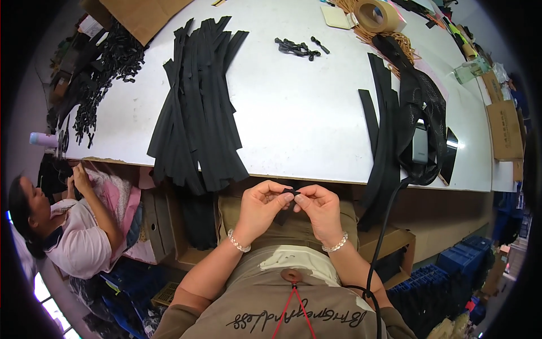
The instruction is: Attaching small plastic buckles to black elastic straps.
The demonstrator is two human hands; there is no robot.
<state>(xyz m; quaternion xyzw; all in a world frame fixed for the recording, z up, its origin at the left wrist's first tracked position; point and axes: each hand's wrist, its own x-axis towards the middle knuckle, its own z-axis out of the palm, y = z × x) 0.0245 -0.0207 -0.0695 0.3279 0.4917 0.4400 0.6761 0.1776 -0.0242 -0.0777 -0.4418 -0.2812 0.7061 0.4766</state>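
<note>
The left hand [261,206] and right hand [320,208] pinch a black piece [291,192] between nearly meeting fingers [305,201], likely to steady it. Ahead-left of them, a strip pile [200,113] overhangs the desk [299,124], presumably for easy reach; knotted bits [294,49] lie farther ahead.

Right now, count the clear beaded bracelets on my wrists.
2: one bracelet close behind your left hand, the other bracelet close behind your right hand; their undersides are hidden.
</note>
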